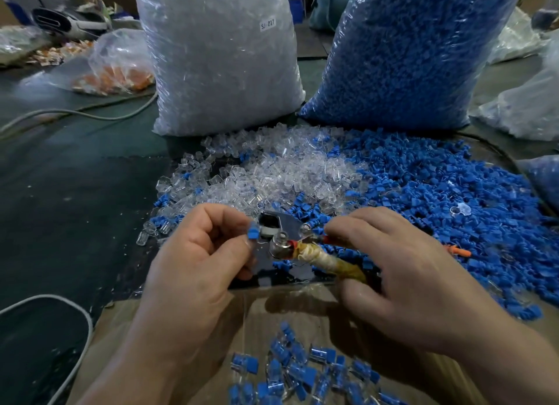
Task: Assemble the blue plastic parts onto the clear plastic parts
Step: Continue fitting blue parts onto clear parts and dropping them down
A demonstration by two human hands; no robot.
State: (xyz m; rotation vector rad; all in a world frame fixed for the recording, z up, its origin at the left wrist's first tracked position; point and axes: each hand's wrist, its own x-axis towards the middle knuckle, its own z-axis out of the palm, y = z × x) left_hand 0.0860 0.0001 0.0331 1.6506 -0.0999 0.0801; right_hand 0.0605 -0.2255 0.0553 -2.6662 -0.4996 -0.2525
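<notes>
Fig. Small-parts assembly workshop, bench view. Evidence: far side, bulk sack of clear parts [220, 59] w/ stock label [268, 24] "SJ 017", bulk sack of blue parts [402, 59] to its right; loose clear heap [287, 168] and blue heap [453, 193] on dark worktop [75, 208]; near, carton [260, 323] of joined pcs [299, 371]; far left, bag of orange pcs [121, 72].

Two sacks behind: left sack [220, 56], right sack [408, 56]. Before them, loose parts heap [302, 168]. Nearest, finished pieces [302, 371] on, probably, a carton [260, 329].
</notes>
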